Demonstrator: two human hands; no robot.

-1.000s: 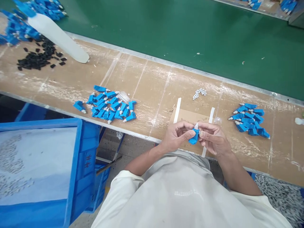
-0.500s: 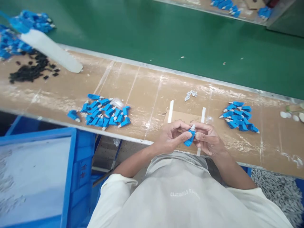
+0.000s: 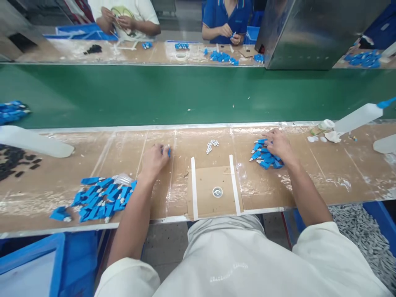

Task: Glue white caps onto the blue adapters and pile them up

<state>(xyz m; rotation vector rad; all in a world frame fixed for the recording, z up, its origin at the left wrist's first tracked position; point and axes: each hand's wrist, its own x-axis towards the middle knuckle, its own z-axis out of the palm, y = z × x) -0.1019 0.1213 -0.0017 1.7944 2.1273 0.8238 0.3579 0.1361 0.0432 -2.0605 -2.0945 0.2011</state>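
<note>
My left hand point(image 3: 154, 160) is stretched forward over the wooden bench point(image 3: 130, 152), fingers curled round a small blue connector point(image 3: 167, 152) whose tip shows past them. My right hand point(image 3: 277, 144) lies on the right-hand pile of blue connectors point(image 3: 262, 156), fingers bent down into it. Between the hands are a small heap of white caps point(image 3: 212, 145) and a cardboard pad point(image 3: 214, 192) framed by two white strips, with a small round piece point(image 3: 217, 192) on it. A larger pile of blue connectors point(image 3: 99, 196) lies left of my left arm.
A green conveyor belt point(image 3: 192, 95) runs behind the bench. White squeeze bottles lie at left point(image 3: 34, 142) and right point(image 3: 359, 117). Black parts point(image 3: 15, 159) sit far left. Blue bins point(image 3: 31, 264) stand below left. Two other people point(image 3: 173, 20) work across the belt beside a metal housing point(image 3: 312, 33).
Both hands have parted from in front of my body. The left has carried the blue connector forward-left onto the bench; the right has reached to the right-hand pile. The view has tilted upward.
</note>
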